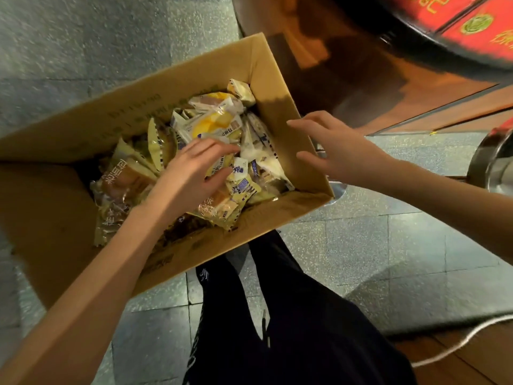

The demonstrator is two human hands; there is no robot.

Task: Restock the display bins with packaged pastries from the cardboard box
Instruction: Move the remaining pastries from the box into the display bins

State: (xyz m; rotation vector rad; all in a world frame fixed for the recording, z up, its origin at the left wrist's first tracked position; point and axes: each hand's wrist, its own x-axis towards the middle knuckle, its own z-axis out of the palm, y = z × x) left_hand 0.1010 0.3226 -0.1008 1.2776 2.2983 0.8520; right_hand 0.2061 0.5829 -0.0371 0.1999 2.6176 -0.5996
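An open cardboard box (280,87) sits on the tiled floor, filled with several packaged pastries (213,120) in yellow and white wrappers. My left hand (194,170) reaches into the middle of the box, its fingers and thumb curled round a pastry packet (222,165) in the pile. My right hand (330,145) hovers over the box's right wall, fingers spread and relaxed, holding nothing.
A dark wooden display stand (361,65) rises just behind the box, with red packages (477,26) on top at the upper right. A metal bowl-like bin (497,165) is at the right edge. My dark-trousered legs (277,315) stand below the box.
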